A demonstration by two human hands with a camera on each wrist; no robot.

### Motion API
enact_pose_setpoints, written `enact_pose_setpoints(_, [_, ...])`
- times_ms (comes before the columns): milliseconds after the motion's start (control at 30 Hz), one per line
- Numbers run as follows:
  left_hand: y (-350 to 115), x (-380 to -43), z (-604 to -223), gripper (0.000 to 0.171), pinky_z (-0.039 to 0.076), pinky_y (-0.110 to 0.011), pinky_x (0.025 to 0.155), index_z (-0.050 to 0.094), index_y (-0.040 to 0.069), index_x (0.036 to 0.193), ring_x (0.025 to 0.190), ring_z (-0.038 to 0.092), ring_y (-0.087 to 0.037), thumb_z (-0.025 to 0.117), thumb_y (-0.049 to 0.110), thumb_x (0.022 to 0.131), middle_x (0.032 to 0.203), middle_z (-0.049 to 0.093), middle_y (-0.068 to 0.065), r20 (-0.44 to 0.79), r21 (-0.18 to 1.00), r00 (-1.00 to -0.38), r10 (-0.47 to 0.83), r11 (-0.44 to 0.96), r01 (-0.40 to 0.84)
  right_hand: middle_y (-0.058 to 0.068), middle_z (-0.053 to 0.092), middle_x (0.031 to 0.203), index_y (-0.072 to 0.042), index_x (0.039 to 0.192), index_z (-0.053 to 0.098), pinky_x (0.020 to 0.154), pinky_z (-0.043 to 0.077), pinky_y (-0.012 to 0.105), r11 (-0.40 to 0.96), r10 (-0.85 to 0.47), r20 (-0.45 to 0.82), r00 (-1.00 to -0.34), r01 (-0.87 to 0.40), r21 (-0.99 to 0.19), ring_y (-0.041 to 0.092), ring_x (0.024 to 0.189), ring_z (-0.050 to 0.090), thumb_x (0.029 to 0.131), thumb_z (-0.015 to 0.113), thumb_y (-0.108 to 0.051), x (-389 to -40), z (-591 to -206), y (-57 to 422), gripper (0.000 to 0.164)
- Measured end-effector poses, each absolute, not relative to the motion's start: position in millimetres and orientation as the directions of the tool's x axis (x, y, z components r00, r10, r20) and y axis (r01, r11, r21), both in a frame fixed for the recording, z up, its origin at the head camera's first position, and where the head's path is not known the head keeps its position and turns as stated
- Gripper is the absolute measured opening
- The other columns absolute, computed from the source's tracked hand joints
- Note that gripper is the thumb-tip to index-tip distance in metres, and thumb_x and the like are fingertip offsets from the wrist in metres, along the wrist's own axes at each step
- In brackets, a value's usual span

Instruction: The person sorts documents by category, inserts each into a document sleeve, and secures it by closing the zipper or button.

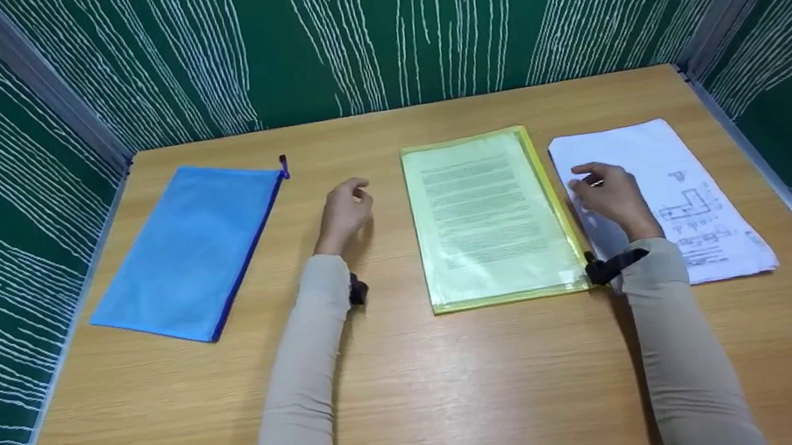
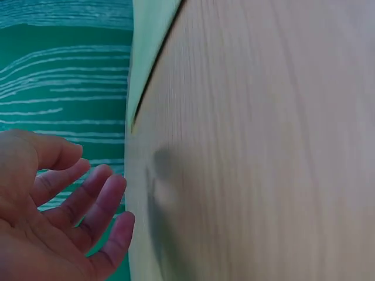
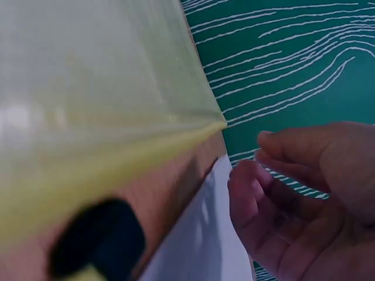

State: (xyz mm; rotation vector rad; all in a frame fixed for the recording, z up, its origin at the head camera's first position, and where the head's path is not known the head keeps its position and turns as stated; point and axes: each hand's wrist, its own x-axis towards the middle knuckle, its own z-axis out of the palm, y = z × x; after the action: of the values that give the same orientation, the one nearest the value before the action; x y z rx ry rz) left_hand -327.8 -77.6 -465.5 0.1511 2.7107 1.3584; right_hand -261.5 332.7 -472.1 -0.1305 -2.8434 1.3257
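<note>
My left hand [image 1: 346, 213] hovers over the wood between the blue zip pouch and the yellow folder; its loosely bent fingers [image 2: 102, 199] hold nothing. The blue pouch [image 1: 192, 251] lies flat at the left, a dark zip along its right side. Above the white paper stack [image 1: 708, 244] is my right hand [image 1: 612, 196], loosely curled and empty; its thumb and forefinger tips come close together in the right wrist view. Just left of it rests the clear yellow folder [image 1: 494, 218], with a printed sheet showing through. The top paper carries line drawings, partly covered by my hand.
All of this lies on a wooden table [image 1: 418, 401]. Green panels [image 1: 395, 33] with white wavy lines and grey posts [image 1: 39, 85] enclose the back and sides. A black strap [image 1: 613, 267] circles my right wrist, overlapping the folder's lower right corner in the head view.
</note>
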Motion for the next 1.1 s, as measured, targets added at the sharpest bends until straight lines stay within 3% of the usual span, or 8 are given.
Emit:
enact_pose_setpoints(167, [-114.5, -331.6, -455.6, 0.041, 0.050, -0.039, 0.092, 0.053, 0.004, 0.136, 0.109, 0.058, -0.028, 0.049, 0.014, 0.097, 0.122, 0.060, -0.016, -0.066, 0.729, -0.996, 0.058, 0.684, -0.008, 0.033, 0.051, 0.127, 0.005, 0.141, 0.041, 0.082, 0.048, 0.043, 0.687, 0.105, 0.016, -0.994, 0.061, -0.724, 0.044, 0.111, 0.053, 0.100, 0.047, -0.027, -260.1, -471.9, 347.8, 0.052])
enact_pose_setpoints(333, [-149.8, -331.0, -450.9, 0.041, 0.049, -0.044, 0.094, 0.052, 0.001, 0.135, 0.115, 0.055, -0.033, 0.049, 0.014, 0.097, 0.126, 0.056, -0.021, -0.020, 0.678, -1.000, 0.022, 0.735, 0.003, 0.039, 0.038, 0.137, 0.008, 0.145, 0.032, 0.099, 0.037, 0.061, 0.692, 0.167, -0.011, -0.986, 0.125, -0.711, 0.054, 0.125, 0.037, 0.101, 0.045, -0.026, -261.7, -473.7, 364.4, 0.057])
enact_pose_setpoints(600, [-187.4, -324.0, -451.9, 0.042, 0.048, -0.047, 0.087, 0.051, 0.000, 0.136, 0.114, 0.052, -0.037, 0.047, 0.016, 0.097, 0.131, 0.049, -0.025, -0.003, 0.631, -1.000, -0.009, 0.775, -0.009, 0.040, 0.016, 0.148, 0.006, 0.150, 0.019, 0.103, 0.026, 0.065, 0.716, 0.233, -0.087, -0.969, 0.231, -0.659, 0.055, 0.130, 0.016, 0.100, 0.041, -0.034, -259.3, -476.9, 389.3, 0.068])
enact_pose_setpoints(867, [-215.6, -316.9, -457.1, 0.046, 0.036, -0.055, 0.101, 0.050, 0.002, 0.138, 0.125, 0.036, -0.045, 0.050, 0.021, 0.096, 0.140, 0.038, -0.029, -0.031, 0.580, -0.994, -0.104, 0.808, -0.103, 0.034, 0.009, 0.153, 0.000, 0.153, 0.011, 0.106, 0.025, 0.066, 0.697, 0.344, -0.195, -0.919, 0.388, -0.603, 0.053, 0.135, 0.012, 0.100, 0.044, -0.036, -254.9, -474.4, 409.5, 0.072])
enact_pose_setpoints(1100, [-237.5, -310.1, -460.6, 0.052, 0.029, -0.059, 0.104, 0.047, 0.002, 0.139, 0.125, 0.033, -0.048, 0.055, 0.025, 0.094, 0.140, 0.035, -0.031, -0.084, 0.546, -0.988, -0.132, 0.823, -0.157, 0.031, 0.004, 0.155, -0.006, 0.154, 0.004, 0.104, 0.022, 0.069, 0.672, 0.395, -0.298, -0.869, 0.495, -0.551, 0.055, 0.134, 0.012, 0.098, 0.050, -0.037, -248.7, -473.8, 426.4, 0.078])
